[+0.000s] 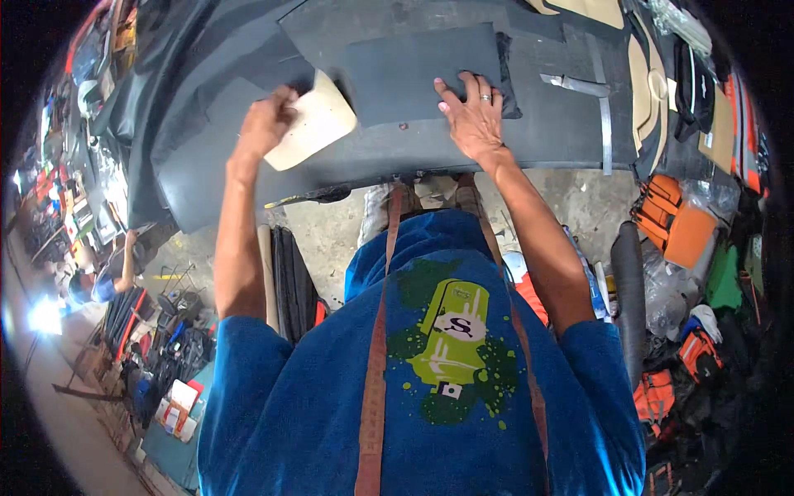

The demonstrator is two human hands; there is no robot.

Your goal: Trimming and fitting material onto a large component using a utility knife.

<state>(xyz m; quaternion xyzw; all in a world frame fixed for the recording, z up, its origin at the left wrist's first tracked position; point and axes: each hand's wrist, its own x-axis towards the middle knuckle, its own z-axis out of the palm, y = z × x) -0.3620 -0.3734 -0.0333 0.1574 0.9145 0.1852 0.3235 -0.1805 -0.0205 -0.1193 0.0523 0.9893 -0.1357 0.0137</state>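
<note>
A cream card-like panel (314, 124) with rounded corners lies tilted at the left of the worktable. At its left edge my left hand (269, 122) is closed, fingers curled and thumb near the panel's upper part; the exact grip is partly hidden. My right hand (475, 116), with a ring on one finger, rests with fingers spread on a dark rectangular sheet of material (413, 70). That sheet lies flat, and a ragged black piece (510, 83) shows from under its right side.
The dark worktable (554, 136) bears silver tape strips (605, 136) on the right. Cream cut shapes (641, 83) lie at its right end. Orange bags (674, 219) and a dark roll (628, 289) stand on the floor at right. Another person's arm (128, 263) shows at far left.
</note>
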